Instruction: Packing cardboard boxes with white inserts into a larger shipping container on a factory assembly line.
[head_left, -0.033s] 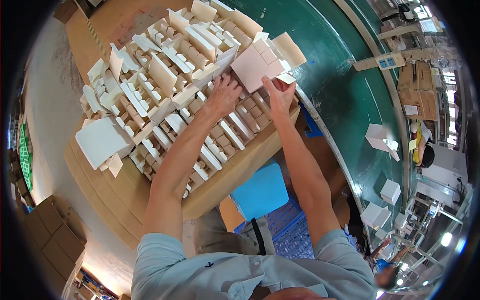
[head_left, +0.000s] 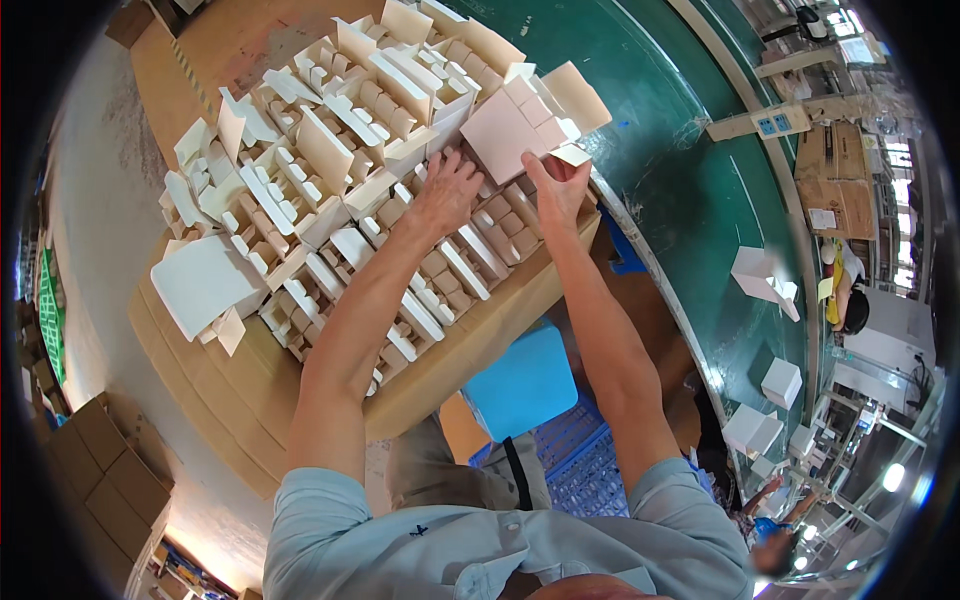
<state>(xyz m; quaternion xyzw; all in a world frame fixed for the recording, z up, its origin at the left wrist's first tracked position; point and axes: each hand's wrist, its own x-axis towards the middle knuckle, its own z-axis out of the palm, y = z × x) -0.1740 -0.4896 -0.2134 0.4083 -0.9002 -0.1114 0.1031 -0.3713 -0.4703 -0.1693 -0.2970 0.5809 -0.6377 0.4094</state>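
A white carton (head_left: 507, 132) with open flaps is tilted at the right end of closely packed open cartons (head_left: 350, 240). My right hand (head_left: 560, 190) grips its near right corner, thumb on the white face and fingers curled by a small flap. Over the packed cartons just left of it lies my left hand (head_left: 447, 195), its bent fingers apart and touching the carton tops; the fingertips are partly hidden. Inside the packed cartons, brown card inserts (head_left: 505, 228) show.
The cartons stand on a brown cardboard-covered surface (head_left: 230, 390). To the right runs a green conveyor belt (head_left: 690, 190), with several white boxes (head_left: 780, 383) farther down it. A blue stool (head_left: 520, 385) and a blue plastic crate (head_left: 575, 455) sit below, near my legs.
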